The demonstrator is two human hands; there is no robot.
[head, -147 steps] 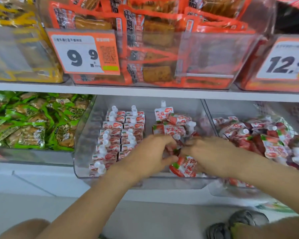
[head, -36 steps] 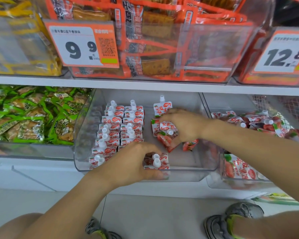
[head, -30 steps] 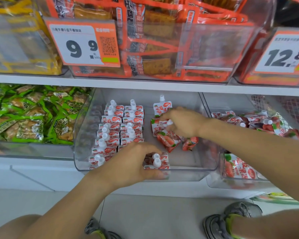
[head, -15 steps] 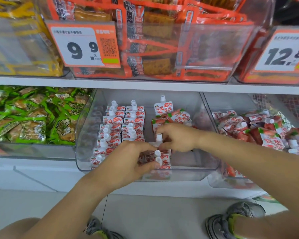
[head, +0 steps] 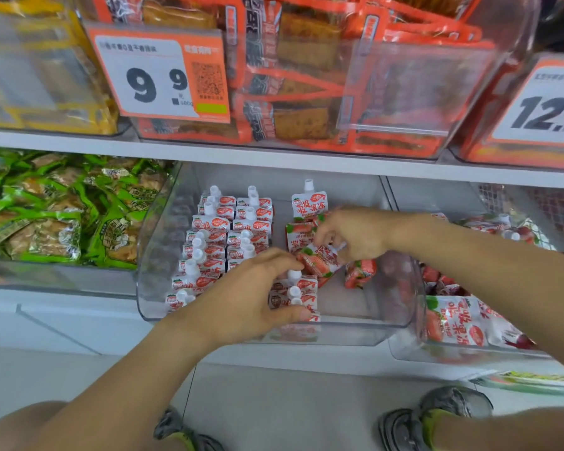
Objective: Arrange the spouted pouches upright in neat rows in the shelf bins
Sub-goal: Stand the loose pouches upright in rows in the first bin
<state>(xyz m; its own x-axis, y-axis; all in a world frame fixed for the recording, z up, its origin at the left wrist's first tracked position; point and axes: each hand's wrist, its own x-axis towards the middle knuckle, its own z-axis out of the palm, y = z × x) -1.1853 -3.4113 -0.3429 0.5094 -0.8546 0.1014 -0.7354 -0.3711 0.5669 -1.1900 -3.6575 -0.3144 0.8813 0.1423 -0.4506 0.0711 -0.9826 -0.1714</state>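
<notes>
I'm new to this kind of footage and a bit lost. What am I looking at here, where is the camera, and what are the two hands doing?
There is no machine here: a person wears one wide-angle camera on the head, looking down at their own arms and a shop shelf. In the clear middle bin small spouted pouches stand in two neat rows at the left. The left hand curls round a few upright pouches at the bin's front, starting a third row. The right hand pinches a tilted pouch just behind them. One loose pouch lies on the bin floor. Green packets fill the bin to the left.
</notes>
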